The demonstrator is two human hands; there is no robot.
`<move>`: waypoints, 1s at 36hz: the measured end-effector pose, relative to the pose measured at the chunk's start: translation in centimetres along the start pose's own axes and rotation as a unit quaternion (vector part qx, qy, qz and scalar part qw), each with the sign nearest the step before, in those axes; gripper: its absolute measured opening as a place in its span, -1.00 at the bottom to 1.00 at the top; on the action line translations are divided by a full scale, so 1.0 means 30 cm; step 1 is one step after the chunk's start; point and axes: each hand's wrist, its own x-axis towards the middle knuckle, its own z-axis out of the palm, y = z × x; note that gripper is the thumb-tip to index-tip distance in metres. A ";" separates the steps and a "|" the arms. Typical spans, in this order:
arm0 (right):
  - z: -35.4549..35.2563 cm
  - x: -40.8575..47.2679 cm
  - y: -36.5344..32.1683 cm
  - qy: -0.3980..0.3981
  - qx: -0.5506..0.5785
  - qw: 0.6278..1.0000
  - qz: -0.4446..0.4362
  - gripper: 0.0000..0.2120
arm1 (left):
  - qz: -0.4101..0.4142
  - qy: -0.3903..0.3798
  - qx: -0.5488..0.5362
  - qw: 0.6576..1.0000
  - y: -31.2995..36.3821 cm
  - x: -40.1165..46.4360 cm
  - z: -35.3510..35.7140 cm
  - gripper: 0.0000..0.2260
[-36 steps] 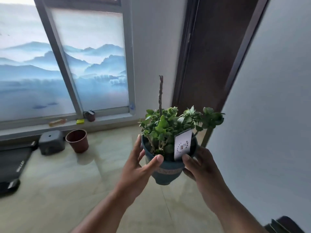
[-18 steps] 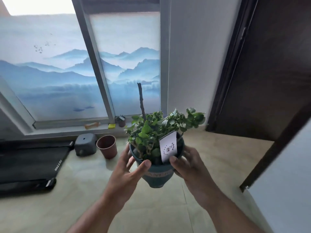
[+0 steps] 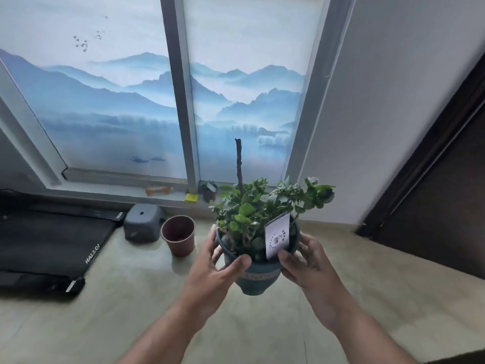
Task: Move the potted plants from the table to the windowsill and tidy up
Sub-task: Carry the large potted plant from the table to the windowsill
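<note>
A blue-green pot (image 3: 258, 278) with a leafy green plant, a dark upright stick and a white tag hangs in the air in front of me. My left hand (image 3: 214, 271) grips its left side, thumb across the front rim. My right hand (image 3: 308, 266) grips its right side, thumb near the tag. The low windowsill (image 3: 110, 189) runs along the base of the window (image 3: 110, 106) beyond the pot, and a small dark potted plant (image 3: 208, 190) stands on it near the frame's middle post.
An empty brown pot (image 3: 179, 239) and a grey box (image 3: 143, 223) stand on the tiled floor below the sill. A black mat (image 3: 47, 245) lies at the left. A yellow note (image 3: 191, 197) and an orange item (image 3: 158, 190) lie on the sill. A dark door (image 3: 443, 200) is at the right.
My view has swung left and closer to the window, so the door has slid to the right edge. Both hands keep the same hold on the pot.
</note>
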 end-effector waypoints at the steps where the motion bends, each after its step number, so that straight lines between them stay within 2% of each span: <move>1: 0.012 0.053 -0.005 -0.001 -0.001 1.000 0.004 -0.42 | -0.007 -0.003 -0.009 1.000 0.001 0.051 -0.014 -0.35; 9: 0.042 0.451 -0.051 0.006 -0.007 1.000 0.009 -0.41 | -0.045 -0.031 -0.002 0.999 0.011 0.458 -0.094 -0.38; 17: -0.021 0.892 -0.047 -0.006 -0.003 1.000 0.027 -0.44 | -0.048 -0.026 0.035 0.998 -0.052 0.895 -0.095 -0.45; 24: -0.102 1.315 -0.040 -0.030 0.000 0.999 0.044 -0.42 | -0.081 0.008 0.071 0.994 -0.136 1.288 -0.088 -0.31; 31: -0.135 1.720 -0.038 -0.062 -0.027 0.994 0.082 -0.55 | -0.070 0.036 0.029 0.996 -0.220 1.662 -0.092 -0.26; 36: -0.148 1.975 -0.005 -0.080 -0.039 0.990 0.111 -0.47 | -0.086 0.040 0.021 0.995 -0.298 1.892 -0.153 -0.35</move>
